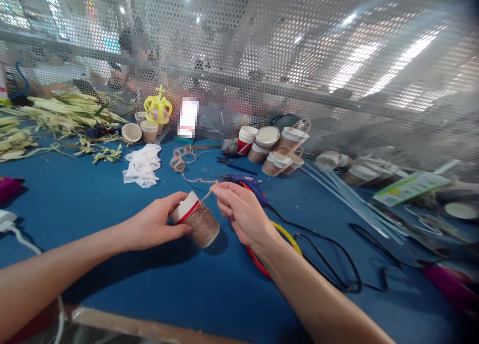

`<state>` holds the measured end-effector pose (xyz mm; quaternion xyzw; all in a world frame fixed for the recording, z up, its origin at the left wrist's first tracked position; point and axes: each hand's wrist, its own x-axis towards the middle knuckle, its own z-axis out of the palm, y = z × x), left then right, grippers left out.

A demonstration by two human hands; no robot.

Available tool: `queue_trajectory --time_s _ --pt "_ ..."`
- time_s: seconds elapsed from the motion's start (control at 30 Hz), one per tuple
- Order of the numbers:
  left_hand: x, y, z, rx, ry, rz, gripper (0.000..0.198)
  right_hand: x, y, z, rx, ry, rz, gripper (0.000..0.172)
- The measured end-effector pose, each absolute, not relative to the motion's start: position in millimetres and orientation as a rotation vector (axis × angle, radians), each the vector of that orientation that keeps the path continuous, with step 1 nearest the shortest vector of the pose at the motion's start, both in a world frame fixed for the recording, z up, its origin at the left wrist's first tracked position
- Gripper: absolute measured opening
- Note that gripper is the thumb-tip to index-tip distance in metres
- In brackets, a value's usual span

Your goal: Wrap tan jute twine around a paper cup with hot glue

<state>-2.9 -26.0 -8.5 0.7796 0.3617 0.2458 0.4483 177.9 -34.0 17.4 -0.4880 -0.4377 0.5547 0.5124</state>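
While the cup (204, 225) is gripped by the left hand (159, 224), its thumb and fingers closed round the white end, a strand of twine (207, 195) is pinched between the thumb and forefinger of the right hand (245, 214), its other fingers curled. Both forearms are angled inward over the near edge of the tabletop (179, 294).

One cup is held. At least five others (277, 163) are grouped near the far edge, right of its middle, and at least three more (149, 131) left of it, where one yellow crown (159, 107) is seen. One white cloth (142, 164) is laid nearer, one blue glue gun (247, 184) just beyond the right hand.

Above the tabletop's middle, the held cup is tilted: its white end is pointed toward the far left corner, its twine-wrapped end toward the near right corner, its long axis slanted between them. Whether the surface is touched cannot be told.
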Motion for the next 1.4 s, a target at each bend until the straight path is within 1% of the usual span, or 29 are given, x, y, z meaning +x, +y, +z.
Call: queue_trajectory --time_s 0.27,0.7,1.13,1.4 --pt "-1 -25 -3 1.635 0.777 0.566 0.032 181 -35 15 -1.185 -1.054 1.308 0.018" --pt "-4 -25 1 1.670 0.777 0.588 0.034 182 -36 12 -1.217 -1.054 1.300 0.016" --pt "-5 -28 4 1.794 0.769 0.595 0.031 181 -34 6 -1.257 -1.066 1.293 0.014" --pt "-5 -29 5 1.823 0.754 0.633 0.034 178 -35 5 -1.279 -1.086 1.314 0.015"
